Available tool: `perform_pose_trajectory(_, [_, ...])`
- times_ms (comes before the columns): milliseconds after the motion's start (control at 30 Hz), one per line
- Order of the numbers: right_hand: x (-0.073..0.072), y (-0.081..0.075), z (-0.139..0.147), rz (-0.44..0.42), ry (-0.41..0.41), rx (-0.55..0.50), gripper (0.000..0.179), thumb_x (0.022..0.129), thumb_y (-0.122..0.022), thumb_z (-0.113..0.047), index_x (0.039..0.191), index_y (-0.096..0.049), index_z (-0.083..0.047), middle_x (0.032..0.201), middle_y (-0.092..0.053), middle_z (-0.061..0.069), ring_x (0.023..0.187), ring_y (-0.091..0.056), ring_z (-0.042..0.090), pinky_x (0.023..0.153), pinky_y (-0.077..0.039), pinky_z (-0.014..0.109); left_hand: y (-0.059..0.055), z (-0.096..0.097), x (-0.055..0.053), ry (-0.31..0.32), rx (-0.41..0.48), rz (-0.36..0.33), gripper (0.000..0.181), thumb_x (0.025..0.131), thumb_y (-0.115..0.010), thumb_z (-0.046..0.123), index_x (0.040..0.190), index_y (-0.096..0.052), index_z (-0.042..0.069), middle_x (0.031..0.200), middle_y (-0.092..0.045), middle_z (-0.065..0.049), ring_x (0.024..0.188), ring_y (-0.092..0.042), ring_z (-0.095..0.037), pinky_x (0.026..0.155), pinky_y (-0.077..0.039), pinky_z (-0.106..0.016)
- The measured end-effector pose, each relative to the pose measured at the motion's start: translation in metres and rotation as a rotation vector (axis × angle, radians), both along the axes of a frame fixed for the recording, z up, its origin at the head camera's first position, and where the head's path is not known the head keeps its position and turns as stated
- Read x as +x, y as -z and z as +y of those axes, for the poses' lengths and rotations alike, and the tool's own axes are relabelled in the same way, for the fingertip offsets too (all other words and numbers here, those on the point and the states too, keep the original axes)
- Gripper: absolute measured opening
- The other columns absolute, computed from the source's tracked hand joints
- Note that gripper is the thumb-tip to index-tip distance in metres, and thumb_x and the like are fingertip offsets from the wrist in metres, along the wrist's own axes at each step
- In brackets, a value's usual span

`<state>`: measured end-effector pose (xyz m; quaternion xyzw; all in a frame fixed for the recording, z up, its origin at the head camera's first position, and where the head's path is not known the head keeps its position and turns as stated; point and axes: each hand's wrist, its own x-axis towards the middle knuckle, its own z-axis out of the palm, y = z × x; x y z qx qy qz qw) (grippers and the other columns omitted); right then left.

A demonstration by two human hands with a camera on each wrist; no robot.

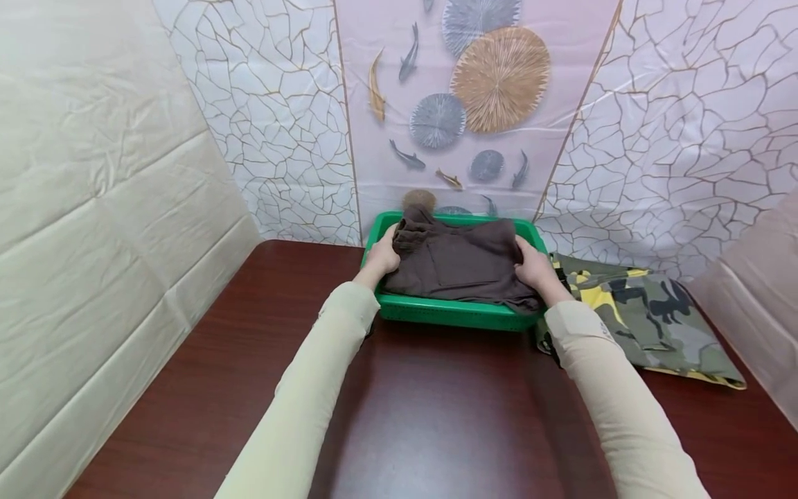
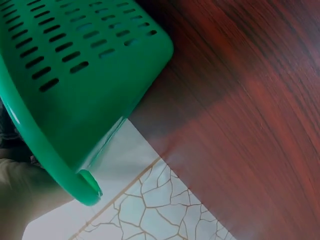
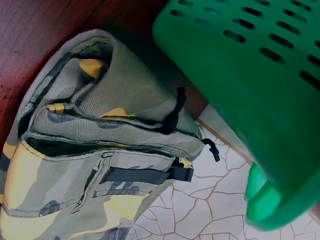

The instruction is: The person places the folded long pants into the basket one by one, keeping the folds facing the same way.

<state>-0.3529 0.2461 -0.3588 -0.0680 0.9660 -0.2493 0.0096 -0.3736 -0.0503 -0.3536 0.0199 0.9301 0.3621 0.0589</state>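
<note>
The landmark is the green basket (image 1: 449, 313), set on the dark red-brown table (image 1: 449, 409) near the patterned wall covering (image 1: 293, 132). Slots perforate the basket's side wall.

Left hand (image 1: 384, 256): located at the basket's left side, inside the rim. The fingers grasp the left edge of the dark brown garment (image 1: 464, 260).

Dark brown garment: located in the basket, folded. Its bunched upper-left part reaches the basket's rear rim.

Right hand (image 1: 532, 265): located at the basket's right side. Thumb and fingers grasp the garment's right edge.

Camouflage garment (image 1: 661, 315): located on the table just right of the basket, outside it, folded, with a black strap (image 3: 137, 175) visible.
</note>
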Motion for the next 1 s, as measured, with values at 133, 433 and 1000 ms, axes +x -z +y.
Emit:
perform_pose_trajectory(133, [0.001, 0.004, -0.005, 0.029, 0.029, 0.076, 0.063, 0.092, -0.043, 0.003, 0.149, -0.016, 0.004, 0.133, -0.041, 0.039, 0.111, -0.048, 0.053, 0.089, -0.043, 0.057, -0.002, 0.001, 0.008, -0.001, -0.077, 0.017, 0.076, 0.092, -0.044, -0.003, 0.153, -0.01, 0.025, 0.147, -0.042, -0.012, 0.087, -0.054, -0.031, 0.072, -0.037, -0.033])
perform_pose_trajectory(433, [0.006, 0.001, -0.013, 0.077, 0.008, 0.22, 0.06, 0.091, -0.045, 0.005, 0.147, -0.021, 0.006, 0.138, -0.034, 0.037, 0.116, -0.044, 0.052, 0.092, -0.042, 0.059, 0.003, 0.002, 0.008, 0.0, -0.195, -0.013, 0.075, 0.095, -0.045, 0.0, 0.154, -0.001, 0.017, 0.098, -0.062, -0.018, 0.061, -0.048, -0.023, 0.053, -0.029, -0.028])
perform_pose_trajectory(1000, [0.032, -0.029, -0.01, -0.585, -0.494, 0.371, 0.071, 0.101, -0.036, -0.045, 0.152, -0.004, -0.007, 0.152, 0.008, 0.034, 0.137, 0.008, 0.054, 0.11, -0.008, 0.067, 0.007, -0.005, 0.023, 0.687, -0.401, -0.243, 0.059, 0.099, -0.033, 0.052, 0.151, -0.01, 0.037, 0.158, 0.016, -0.008, 0.141, 0.025, -0.036, 0.116, 0.006, -0.057])
